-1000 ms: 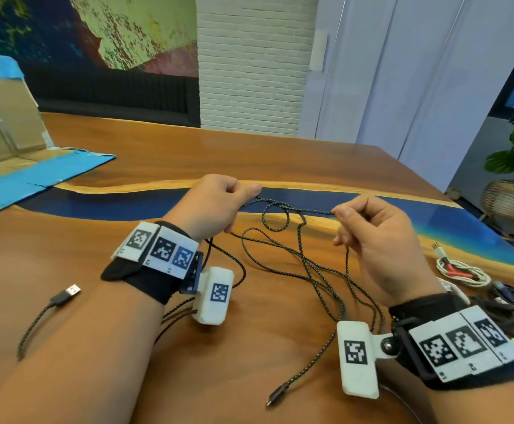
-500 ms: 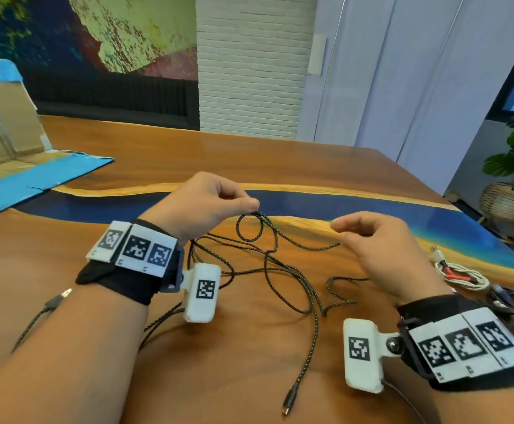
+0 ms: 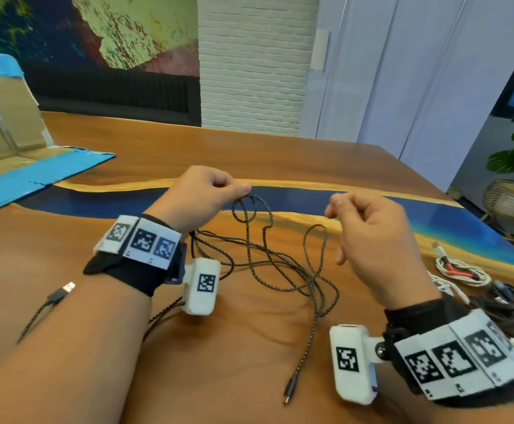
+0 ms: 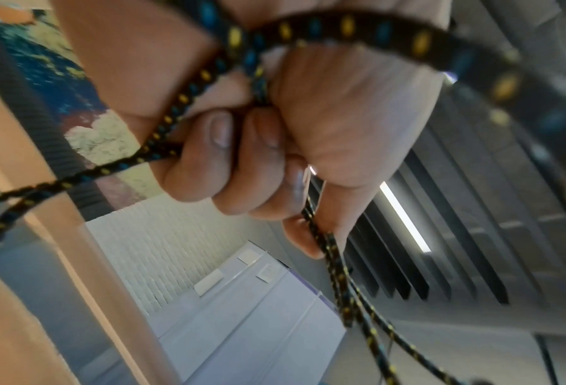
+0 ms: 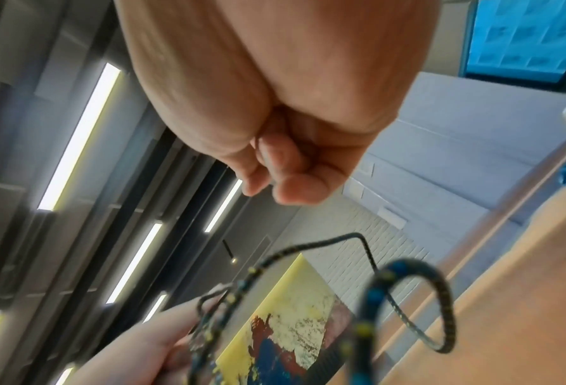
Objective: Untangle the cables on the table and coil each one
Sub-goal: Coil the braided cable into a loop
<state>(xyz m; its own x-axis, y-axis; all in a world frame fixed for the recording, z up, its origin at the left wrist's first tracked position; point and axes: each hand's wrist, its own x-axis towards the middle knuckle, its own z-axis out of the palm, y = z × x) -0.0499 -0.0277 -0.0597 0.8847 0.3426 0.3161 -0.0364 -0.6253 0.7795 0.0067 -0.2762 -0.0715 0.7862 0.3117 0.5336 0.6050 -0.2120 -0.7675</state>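
A black braided cable (image 3: 280,264) with yellow and blue flecks lies in loose tangled loops on the wooden table (image 3: 249,148). My left hand (image 3: 243,191) is raised above the table and grips several strands of it, the fingers curled round them (image 4: 255,156). One small loop hangs from its fingertips. The cable's USB-A plug (image 3: 66,290) lies left of my left forearm. Its small plug (image 3: 291,390) lies near the front edge. My right hand (image 3: 335,206) hovers to the right with fingers curled (image 5: 275,166) and holds nothing. A cable loop (image 5: 439,299) hangs below it.
A coiled white cable with a red tie (image 3: 460,270) and a heap of dark cables (image 3: 512,304) lie at the right edge. An opened cardboard box with blue tape (image 3: 5,142) stands at the far left. A potted plant in a basket (image 3: 512,191) stands beyond the table.
My right hand has let go of the strand it pinched, and the loops have sagged onto the table. My left hand keeps its grip.
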